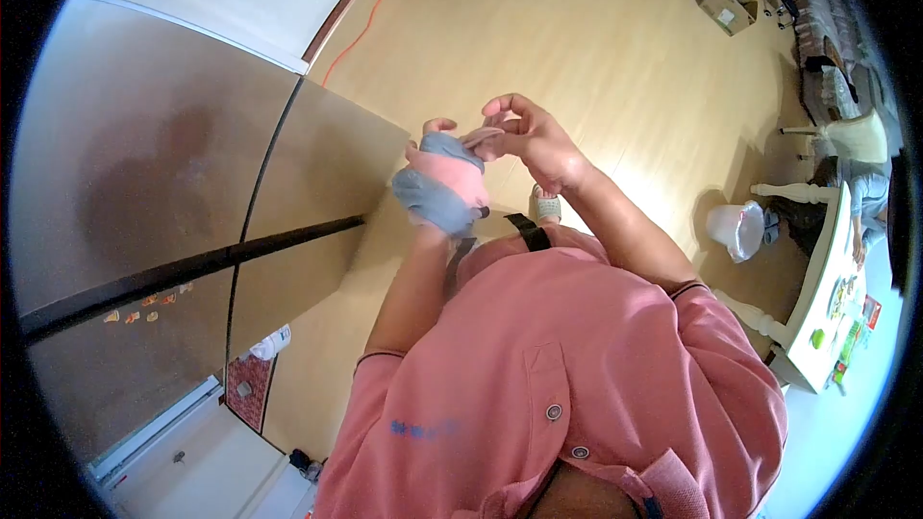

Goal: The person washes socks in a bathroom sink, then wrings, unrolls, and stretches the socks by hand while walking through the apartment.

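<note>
A soft grey-and-pink cloth (447, 173), perhaps a sock, is bunched over my left hand (413, 156) and covers most of it. A curled fingertip shows above the cloth, and the wrist comes out below. My right hand (534, 139) comes in from the right, its thumb and fingers pinching a thin pale pink edge at the top of the cloth. Both hands are close together in front of my body, above the floor. Folds hide the left palm and most of its fingers.
A brown glossy cabinet (163, 125) with a black strip stands close at left. An orange cord (363, 34) crosses the pale floor (625, 86). A white bucket (735, 229) and white table (817, 327) are at right, with a person's arm (859, 231) beside it. A cardboard box (728, 5) lies farther back.
</note>
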`<action>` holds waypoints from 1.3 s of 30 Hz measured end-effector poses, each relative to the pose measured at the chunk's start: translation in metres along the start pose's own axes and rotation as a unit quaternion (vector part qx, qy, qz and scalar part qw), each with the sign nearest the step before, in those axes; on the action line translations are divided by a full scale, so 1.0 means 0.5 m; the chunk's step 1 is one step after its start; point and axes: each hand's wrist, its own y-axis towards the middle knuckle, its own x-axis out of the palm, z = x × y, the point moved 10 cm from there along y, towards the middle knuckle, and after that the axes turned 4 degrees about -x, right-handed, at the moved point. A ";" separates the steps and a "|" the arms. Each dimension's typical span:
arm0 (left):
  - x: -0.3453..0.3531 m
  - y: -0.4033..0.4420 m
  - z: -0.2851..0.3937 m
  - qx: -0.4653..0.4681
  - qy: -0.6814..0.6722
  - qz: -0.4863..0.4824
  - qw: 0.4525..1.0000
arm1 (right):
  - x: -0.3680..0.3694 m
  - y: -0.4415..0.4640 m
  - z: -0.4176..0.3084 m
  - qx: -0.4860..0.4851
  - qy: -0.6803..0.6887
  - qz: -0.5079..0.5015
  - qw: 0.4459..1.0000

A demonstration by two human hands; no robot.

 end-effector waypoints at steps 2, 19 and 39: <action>0.014 -0.003 0.031 0.162 0.146 -0.004 0.976 | 0.014 -0.002 -0.006 0.035 0.179 -0.014 0.983; 0.067 -0.033 0.010 -0.007 -0.699 -0.258 0.667 | -0.013 0.042 0.042 0.086 0.155 0.035 0.984; 0.043 0.021 -0.016 -0.029 -0.655 -0.149 0.741 | -0.040 -0.009 0.016 0.044 0.113 0.092 0.988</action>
